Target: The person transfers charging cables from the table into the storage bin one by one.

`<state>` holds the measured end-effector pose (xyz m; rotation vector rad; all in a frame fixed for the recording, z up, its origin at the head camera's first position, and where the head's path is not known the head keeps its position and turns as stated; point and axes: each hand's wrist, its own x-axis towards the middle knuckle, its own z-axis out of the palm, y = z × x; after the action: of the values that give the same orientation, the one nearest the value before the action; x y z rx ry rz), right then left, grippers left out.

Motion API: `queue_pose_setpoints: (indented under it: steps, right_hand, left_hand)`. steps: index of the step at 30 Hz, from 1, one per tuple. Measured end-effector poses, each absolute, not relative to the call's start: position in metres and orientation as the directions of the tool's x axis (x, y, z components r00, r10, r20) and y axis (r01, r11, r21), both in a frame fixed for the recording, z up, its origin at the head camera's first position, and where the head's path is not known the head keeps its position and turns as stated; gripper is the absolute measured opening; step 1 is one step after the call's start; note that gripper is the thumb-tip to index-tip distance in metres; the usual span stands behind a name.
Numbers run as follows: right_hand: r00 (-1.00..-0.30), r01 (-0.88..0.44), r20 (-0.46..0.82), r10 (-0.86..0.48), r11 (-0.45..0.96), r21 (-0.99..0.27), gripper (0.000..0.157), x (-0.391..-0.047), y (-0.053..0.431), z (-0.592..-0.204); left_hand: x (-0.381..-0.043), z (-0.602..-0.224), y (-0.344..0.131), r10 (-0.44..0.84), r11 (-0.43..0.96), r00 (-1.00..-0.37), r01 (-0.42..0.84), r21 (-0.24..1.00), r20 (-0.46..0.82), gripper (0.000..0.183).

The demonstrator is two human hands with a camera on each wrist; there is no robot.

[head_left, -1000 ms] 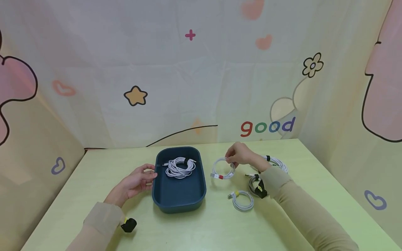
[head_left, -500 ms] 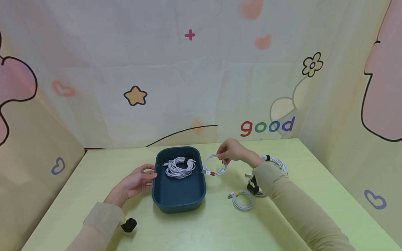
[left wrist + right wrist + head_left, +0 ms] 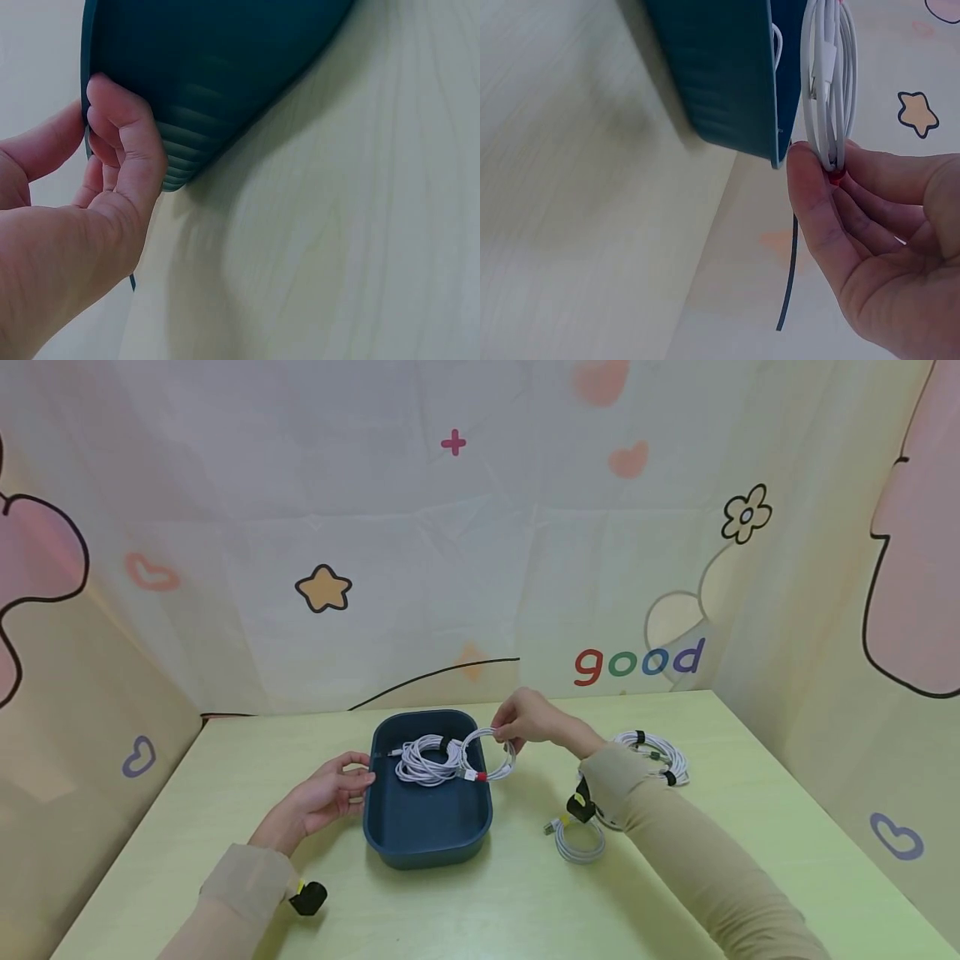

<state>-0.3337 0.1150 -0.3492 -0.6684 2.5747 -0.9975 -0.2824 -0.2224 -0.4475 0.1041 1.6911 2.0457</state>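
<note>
plainly, the right hand (image 3: 528,716) holds a white cable coil (image 3: 827,75) in a narrow pinch, and in the head view that coil shows across the right rim of a dark blue bin (image 3: 427,832), where a black-tied white coil (image 3: 426,768) rests. the head view shows one red tie (image 3: 481,776) on the held coil; the right wrist view adds a second one, right at the pinching fingertips (image 3: 804,159). the left hand (image 3: 330,795) grips the bin's left rim, and only the left wrist view shows its bent fingers (image 3: 139,131) against the ribbed outer wall (image 3: 191,139), thumb (image 3: 56,144) across the edge. the head view alone gives the rest of the table (image 3: 465,918): a yellow-tied coil (image 3: 580,857) near the right sleeve (image 3: 705,852), a larger white coil (image 3: 666,752) farther right, and between them what seems to be another coil (image 3: 609,823), mostly hidden.
</note>
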Motion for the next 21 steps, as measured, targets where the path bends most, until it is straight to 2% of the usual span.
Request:
queue_pose_setpoints:
  steps: [21]
  right_hand:
    - [-0.794,-0.371,-0.113,-0.598,0.623,-0.689,0.015,-0.324,0.061,-0.355]
  left_hand:
    - [-0.282,-0.446,-0.222,0.400,-0.127,-0.882,-0.320,0.939,-0.247,0.032]
